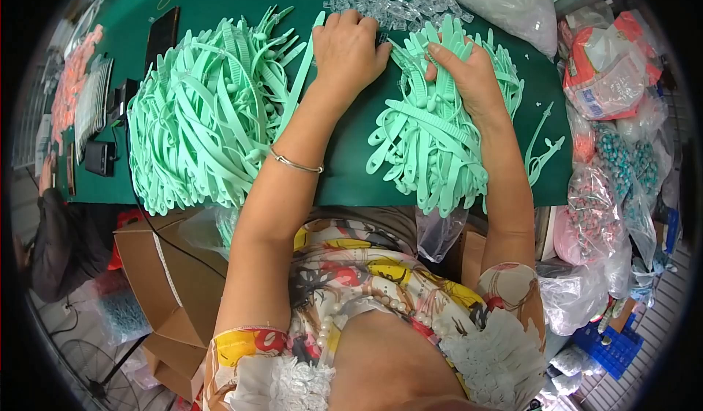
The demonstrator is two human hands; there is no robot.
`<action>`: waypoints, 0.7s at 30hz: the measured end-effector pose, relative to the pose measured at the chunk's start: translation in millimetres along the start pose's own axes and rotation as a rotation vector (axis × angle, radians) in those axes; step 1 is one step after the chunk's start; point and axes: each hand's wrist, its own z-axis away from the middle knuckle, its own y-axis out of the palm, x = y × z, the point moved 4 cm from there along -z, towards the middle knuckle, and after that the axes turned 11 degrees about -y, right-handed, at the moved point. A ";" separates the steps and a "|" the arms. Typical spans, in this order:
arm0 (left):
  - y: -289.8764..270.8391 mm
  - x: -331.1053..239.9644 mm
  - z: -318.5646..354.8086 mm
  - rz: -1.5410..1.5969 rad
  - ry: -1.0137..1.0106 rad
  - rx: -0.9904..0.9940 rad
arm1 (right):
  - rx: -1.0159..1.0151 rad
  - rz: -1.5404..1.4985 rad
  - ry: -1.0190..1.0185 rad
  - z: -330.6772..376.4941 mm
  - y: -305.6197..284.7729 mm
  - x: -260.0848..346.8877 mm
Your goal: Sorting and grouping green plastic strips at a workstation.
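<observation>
My left hand (348, 51) is at the far side of the table with its fingers curled under, beside the clear plastic pieces (395, 8). Whatever its fingertips hold is hidden below the knuckles. One long mint-green strap (302, 74) stretches along that hand's left side. To the right, my right hand (472, 74) is closed on the upper ends of several mint-green ridged straps (447, 41), thumb on top. Under and in front of it spreads a pile of the same rubbery straps (432, 136). A bigger pile of these straps (201, 118) covers the table left of my left forearm.
The green tabletop (351, 166) holds a dark phone-like slab (162, 36) and a small black box (99, 158) at left. Loose strap pieces (543, 151) lie near the right edge. Bagged goods (597, 213) crowd the right side. An open cardboard box (157, 272) stands below left, near another person's dark sleeve (66, 243).
</observation>
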 end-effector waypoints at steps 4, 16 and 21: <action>6.6 -3.7 -2.6 -0.055 0.008 -0.041 | 0.000 0.013 -0.005 -0.4 -0.1 1.5; -21.5 -8.8 3.9 0.522 -0.015 -0.107 | -0.024 -0.020 -0.051 0.6 1.3 4.2; -26.2 -3.2 1.7 0.695 -0.149 -0.130 | -0.033 -0.039 -0.037 2.5 1.7 5.9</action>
